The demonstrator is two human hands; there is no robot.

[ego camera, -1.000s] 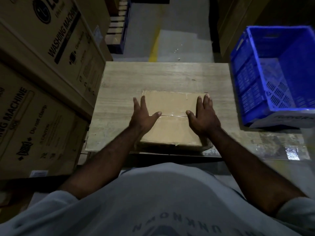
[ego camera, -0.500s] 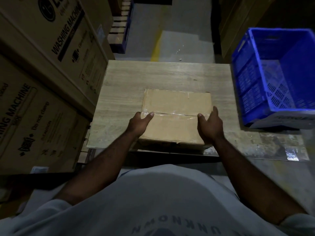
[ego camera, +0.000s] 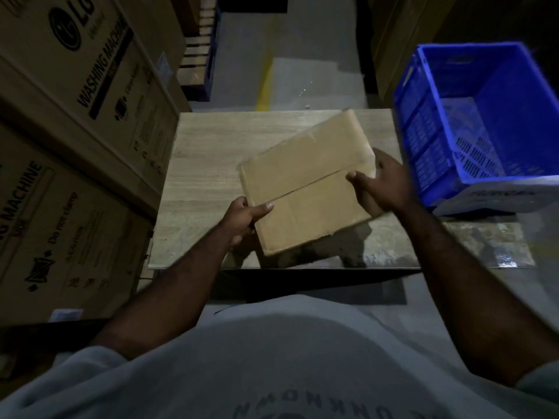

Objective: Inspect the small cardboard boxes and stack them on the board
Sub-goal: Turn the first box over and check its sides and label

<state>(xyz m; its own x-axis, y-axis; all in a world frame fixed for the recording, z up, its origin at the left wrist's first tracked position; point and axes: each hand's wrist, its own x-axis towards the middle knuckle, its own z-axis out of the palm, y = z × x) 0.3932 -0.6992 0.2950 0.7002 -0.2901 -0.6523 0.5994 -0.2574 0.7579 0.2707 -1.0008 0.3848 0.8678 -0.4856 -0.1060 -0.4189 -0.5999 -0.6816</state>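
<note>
- Shirt, grey, fills the view at 6 o'clock; both forearms reach forward from it.
- At 8 o'clock on the box, the left hand grasps the near-left corner, thumb on the top face and fingers curled underneath.
- At 3 o'clock on the box, the right hand grasps the opposite edge, thumb on top and fingers wrapped round the side.
- Held between the hands, the box is brown cardboard with a taped seam, skewed so that its long side runs from 7 to 1 o'clock. A shadow under its near edge suggests it is lifted off the board, though I cannot tell for sure whether the near corner is touching.
- Pale and wood-grained, the board lies directly beneath the box.
- My judgement is that the step in hand is inspection, with the box being turned to check its faces.
- Next, the box needs squaring to the board's edges and lowering flat, with both grips kept until it rests.
- Just beside the board at 2 o'clock stands a blue crate.
- Stacked cartons printed "washing machine" stand from 9 to 10 o'clock.
- Far off at 12 o'clock, a yellow line runs along the floor.
</note>
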